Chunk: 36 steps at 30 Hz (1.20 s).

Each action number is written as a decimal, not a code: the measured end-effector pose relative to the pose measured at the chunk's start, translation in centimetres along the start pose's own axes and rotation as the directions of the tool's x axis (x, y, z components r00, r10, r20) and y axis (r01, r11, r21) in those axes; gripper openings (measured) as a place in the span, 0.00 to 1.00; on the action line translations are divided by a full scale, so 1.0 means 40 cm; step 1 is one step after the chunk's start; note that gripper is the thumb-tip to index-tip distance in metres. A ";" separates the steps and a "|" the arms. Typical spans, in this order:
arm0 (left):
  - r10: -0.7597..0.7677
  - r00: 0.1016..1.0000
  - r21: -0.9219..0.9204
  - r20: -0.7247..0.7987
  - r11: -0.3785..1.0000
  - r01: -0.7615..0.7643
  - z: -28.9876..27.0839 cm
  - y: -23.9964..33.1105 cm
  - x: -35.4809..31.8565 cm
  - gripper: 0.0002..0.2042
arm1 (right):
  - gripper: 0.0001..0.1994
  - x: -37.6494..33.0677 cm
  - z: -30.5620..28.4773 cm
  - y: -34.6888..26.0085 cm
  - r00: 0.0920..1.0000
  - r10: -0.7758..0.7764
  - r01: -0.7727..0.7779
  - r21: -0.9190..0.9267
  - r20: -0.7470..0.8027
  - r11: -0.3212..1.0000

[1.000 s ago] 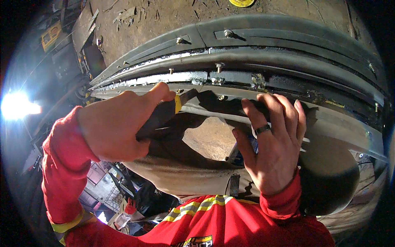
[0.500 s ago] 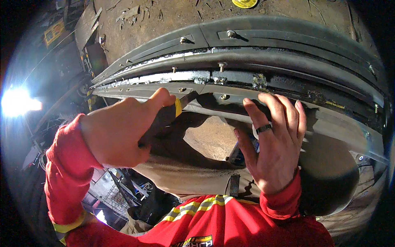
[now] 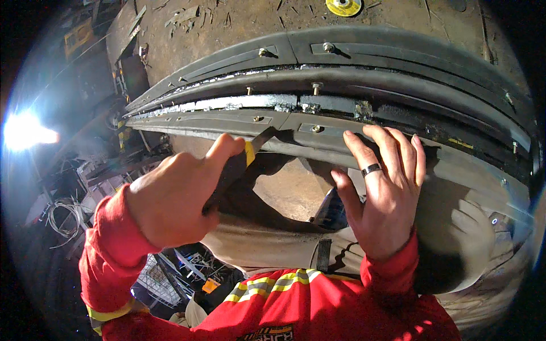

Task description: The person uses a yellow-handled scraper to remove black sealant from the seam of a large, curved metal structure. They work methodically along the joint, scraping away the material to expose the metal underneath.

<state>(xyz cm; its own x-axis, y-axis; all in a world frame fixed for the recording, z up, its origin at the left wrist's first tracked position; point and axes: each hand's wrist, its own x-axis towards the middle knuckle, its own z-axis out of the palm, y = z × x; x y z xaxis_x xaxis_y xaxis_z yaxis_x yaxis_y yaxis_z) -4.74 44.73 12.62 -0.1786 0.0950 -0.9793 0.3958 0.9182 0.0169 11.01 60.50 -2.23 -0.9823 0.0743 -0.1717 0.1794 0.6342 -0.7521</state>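
My left hand is closed around the dark handle of a bladed tool with a yellow band. The tool's flat dark blade meets the near edge of a long black rubber strip, close to a joint between two sections. Whether it is a knife or a scraper I cannot tell. Farther right, my right hand, with a dark ring on one finger, lies with fingers spread over that strip. Its fingertips rest on the strip's upper face, thumb apart, holding nothing.
Beyond the near strip run a dark metal channel with upright bolts and a second bolted rubber strip. A yellow disc lies on the brown surface behind. A bright lamp shines at left, above coiled cable and clutter.
The view has shifted a little, so the strips sit slightly farther right and lower. My left wrist has come a little to the right; the blade stays at the strip's edge. My right hand keeps its place.
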 end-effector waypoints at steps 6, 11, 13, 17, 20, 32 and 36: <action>0.005 1.000 -0.167 0.020 0.986 -0.002 0.170 -0.082 -0.141 0.31 | 0.20 0.001 0.013 -0.011 0.996 -0.060 0.055 -0.075 -0.067 0.996; -0.040 0.726 -0.449 -0.686 0.809 -0.380 0.300 -0.171 -0.168 0.29 | 0.12 0.022 0.028 0.008 0.947 -0.099 0.115 0.035 -0.305 0.993; -0.200 0.739 -0.693 -0.644 0.561 -0.453 0.367 -0.169 -0.120 0.27 | 0.11 0.073 0.015 0.001 0.870 -0.163 0.157 -0.052 -0.465 0.986; -0.195 0.650 -0.672 -0.735 0.336 -0.660 0.509 -0.134 0.013 0.22 | 0.19 0.241 0.019 0.061 0.826 -0.316 0.075 -0.464 -0.467 0.882; -0.155 0.580 -0.594 -0.800 0.346 -0.727 0.590 -0.096 0.067 0.19 | 0.30 0.292 0.019 0.014 0.988 0.082 -0.140 -0.546 -0.129 0.826; -0.087 0.368 -0.369 -0.926 0.419 -0.830 0.731 -0.083 0.065 0.28 | 0.35 0.392 0.009 0.031 0.944 0.317 -0.208 -0.572 0.096 0.793; -0.114 0.360 -0.363 -0.926 0.534 -0.764 0.761 -0.126 0.073 0.31 | 0.29 0.303 0.039 0.021 0.984 0.123 -0.177 -0.607 -0.130 0.775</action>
<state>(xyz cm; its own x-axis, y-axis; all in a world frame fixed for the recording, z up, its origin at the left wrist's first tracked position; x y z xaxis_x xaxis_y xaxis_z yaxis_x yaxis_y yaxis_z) 20.17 28.68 3.52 -0.9436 0.2855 -0.1677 0.0212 0.5574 0.8300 -0.67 60.75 -5.93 -0.9513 0.2513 -0.1784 0.2809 0.9453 -0.1659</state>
